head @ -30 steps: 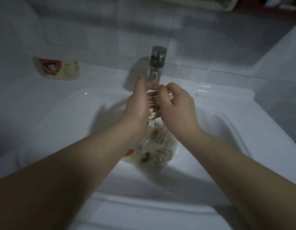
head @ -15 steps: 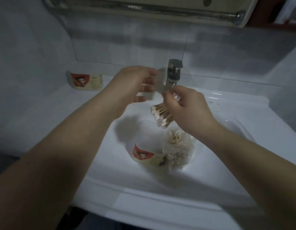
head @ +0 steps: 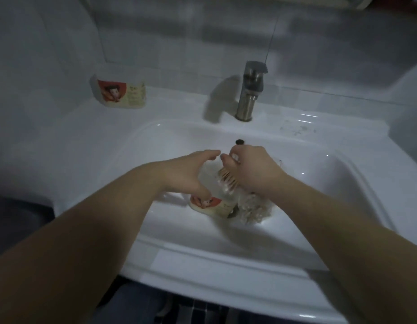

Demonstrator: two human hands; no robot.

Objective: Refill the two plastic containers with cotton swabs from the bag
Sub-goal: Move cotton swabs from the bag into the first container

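Gripping a tight bundle of wooden-stick, white-tipped cotton swabs (head: 227, 181), the right hand (head: 252, 169) sits over the middle of the white ceramic sink (head: 203, 265) basin. Its fingers and thumb are curled round the sticks, and the white tips point down and toward the near edge. The swab tips are just above the open mouth of a clear plastic container with a red-and-cream label (head: 210, 203). That container sits at the basin bottom, tilted; its upper part is blurred.

The left hand (head: 186, 174) holds that container: fingers arch over its far side, thumb presses down on the red part of the label. The two hands' fingertips almost meet over the container.

A clear plastic bag (head: 252, 209) with more swabs inside lies crumpled in the basin bottom. It touches the container's right side and is partly under the right wrist.

A second labelled plastic container (head: 121, 94), same red-and-cream label, lies on the sink ledge at the back left corner against the wall, well apart from both hands. Can't tell what is in it.

A brushed-metal faucet (head: 249, 90) stands at the middle of the back edge. A small dark overflow hole (head: 239, 142) shows in the basin's back wall, just beyond the right hand's knuckles. Lighting is dim.
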